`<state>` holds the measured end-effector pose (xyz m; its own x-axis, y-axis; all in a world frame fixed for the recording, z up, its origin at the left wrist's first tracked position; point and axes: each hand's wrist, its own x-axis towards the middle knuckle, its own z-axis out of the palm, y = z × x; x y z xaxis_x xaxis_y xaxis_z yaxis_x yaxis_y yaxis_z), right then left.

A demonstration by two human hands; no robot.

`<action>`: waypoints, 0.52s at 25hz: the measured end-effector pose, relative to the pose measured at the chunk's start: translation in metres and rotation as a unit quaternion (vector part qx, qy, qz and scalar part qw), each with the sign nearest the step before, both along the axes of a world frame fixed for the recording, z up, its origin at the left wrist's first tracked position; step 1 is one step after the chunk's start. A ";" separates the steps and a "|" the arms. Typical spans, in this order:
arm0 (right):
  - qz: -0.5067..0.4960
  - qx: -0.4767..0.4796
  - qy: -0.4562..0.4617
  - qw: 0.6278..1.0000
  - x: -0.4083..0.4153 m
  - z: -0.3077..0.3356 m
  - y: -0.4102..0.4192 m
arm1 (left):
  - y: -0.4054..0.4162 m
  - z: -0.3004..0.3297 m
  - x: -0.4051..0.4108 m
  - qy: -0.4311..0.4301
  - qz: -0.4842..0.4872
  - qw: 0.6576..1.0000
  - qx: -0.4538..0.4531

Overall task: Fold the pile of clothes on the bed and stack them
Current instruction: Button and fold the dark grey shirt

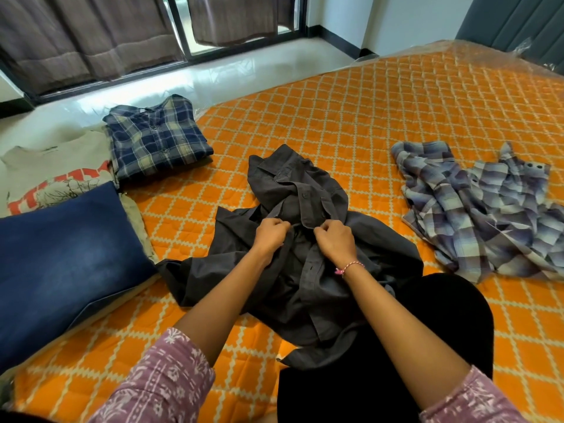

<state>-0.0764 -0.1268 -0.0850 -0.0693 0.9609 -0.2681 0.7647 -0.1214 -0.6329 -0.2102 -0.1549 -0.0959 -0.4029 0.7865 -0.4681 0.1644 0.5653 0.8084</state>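
A crumpled dark grey button shirt [308, 190] lies in the middle of the orange quilted bed [381, 111], partly over my lap. My left hand [270, 233] pinches the left front edge of this shirt. My right hand [335, 241] pinches the opposite front edge, a few centimetres away. A folded navy plaid shirt [157, 138] sits at the left. Folded blue jeans [61, 257] lie nearer me on the left, over a beige printed T-shirt [55, 169]. An unfolded lilac plaid shirt [485, 209] lies spread at the right.
My black-clad knee [433, 331] rests on the bed under the grey shirt's hem. Clear plastic covers the mattress edge [488, 47] at the back. A white tiled floor [213, 74], curtains and a glass door lie beyond the bed.
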 end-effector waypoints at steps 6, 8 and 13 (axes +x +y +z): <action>0.076 0.038 -0.032 0.996 -0.012 -0.001 -0.008 | -0.010 -0.002 0.003 0.001 -0.026 0.998 0.049; 0.064 0.041 0.021 0.997 -0.013 0.000 -0.005 | -0.011 0.004 0.000 -0.105 0.023 0.993 0.041; -0.017 -0.066 0.086 0.994 -0.009 0.013 -0.005 | -0.020 0.010 -0.008 -0.182 0.024 0.982 0.042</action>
<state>-0.0850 -0.1317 -0.0721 -0.0929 0.9207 -0.3790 0.6409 -0.2361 -0.7304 -0.2187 -0.1747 -0.0859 -0.2586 0.8126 -0.5223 -0.1690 0.4943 0.8527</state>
